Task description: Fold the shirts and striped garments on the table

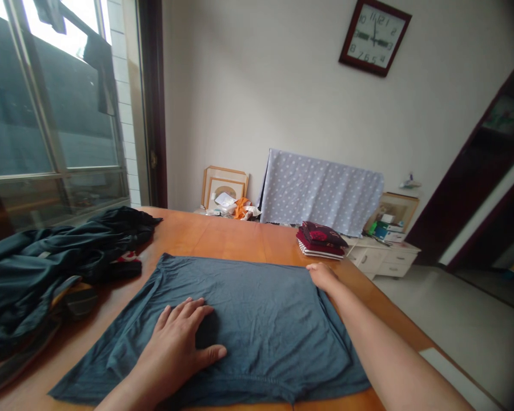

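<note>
A blue-grey knit garment (265, 325) lies spread flat on the orange wooden table (227, 240), with a stitched hem along its near edge. My left hand (175, 339) rests palm down on the garment's near left part, fingers apart. My right hand (322, 277) is at the garment's far right corner, its fingertips curled at the edge. Whether those fingers pinch the cloth is hidden.
A heap of dark clothing (55, 257) covers the table's left side. A stack of folded red and dark items (321, 240) sits at the far edge. Beyond the table stand a polka-dot cloth (321, 191), picture frames (224, 187) and a white drawer unit (381, 260).
</note>
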Available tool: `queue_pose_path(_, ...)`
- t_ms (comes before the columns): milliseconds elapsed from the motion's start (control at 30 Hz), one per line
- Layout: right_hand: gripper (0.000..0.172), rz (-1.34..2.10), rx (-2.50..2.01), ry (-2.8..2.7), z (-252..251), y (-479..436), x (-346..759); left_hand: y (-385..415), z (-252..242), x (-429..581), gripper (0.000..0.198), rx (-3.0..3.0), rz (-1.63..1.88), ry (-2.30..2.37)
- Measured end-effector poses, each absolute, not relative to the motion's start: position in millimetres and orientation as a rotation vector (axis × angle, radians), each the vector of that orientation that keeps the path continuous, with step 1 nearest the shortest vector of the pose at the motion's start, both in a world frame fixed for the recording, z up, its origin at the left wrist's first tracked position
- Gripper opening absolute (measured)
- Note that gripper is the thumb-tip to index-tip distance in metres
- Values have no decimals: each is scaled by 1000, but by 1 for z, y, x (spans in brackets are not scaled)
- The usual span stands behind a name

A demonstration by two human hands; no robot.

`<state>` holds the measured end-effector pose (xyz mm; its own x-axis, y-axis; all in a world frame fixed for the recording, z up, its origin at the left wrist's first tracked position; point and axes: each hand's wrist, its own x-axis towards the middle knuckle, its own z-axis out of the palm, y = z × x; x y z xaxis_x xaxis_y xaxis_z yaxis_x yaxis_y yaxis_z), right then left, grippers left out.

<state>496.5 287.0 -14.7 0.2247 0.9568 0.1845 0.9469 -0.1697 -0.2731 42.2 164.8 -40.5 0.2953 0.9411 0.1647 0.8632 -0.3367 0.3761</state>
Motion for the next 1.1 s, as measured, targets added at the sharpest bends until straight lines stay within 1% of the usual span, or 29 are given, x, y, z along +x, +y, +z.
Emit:
queue_pose_path(100, 35, 81, -2222, -1741, -15, 279, 502, 166, -38, 43, 83, 2345, 515, 1669)
queue_pose_path(233, 33, 123, -2234, -1748, -15, 265, 506, 165, -35, 44, 82, 2353, 498, 1690)
queue_pose_path(467, 37, 82, -2197, -1751, -7, 228, 502, 166, -37, 44, 79, 2378, 528, 1685)
queue_pose_path(567, 38, 80, -2165, -1828, -14, 205, 496, 166, -35, 45, 77, 2374, 558, 1685)
queue_pose_path(667, 45, 28, -2204, -1909, -25, 180, 495, 165, -34, 47, 76, 2384, 589, 1687)
queue_pose_path(767, 47, -55, -2256, -1855, -31, 157, 495, 163, -31, 48, 76, 2397, 598, 1691)
queue_pose_path(833, 47, -82, -2188, -1852, -31, 142, 491, 161, -30, 48, 75, 2402, 606, 1692)
queue_pose_path(967, 50, -56, -2029, -1969, -31, 111, 472, 159, -27, 50, 72, 2420, 615, 1698)
queue_pose_path(1100, 49, -39, -2116, -1943, -36, 86, 462, 158, -28, 51, 70, 2448, 626, 1682)
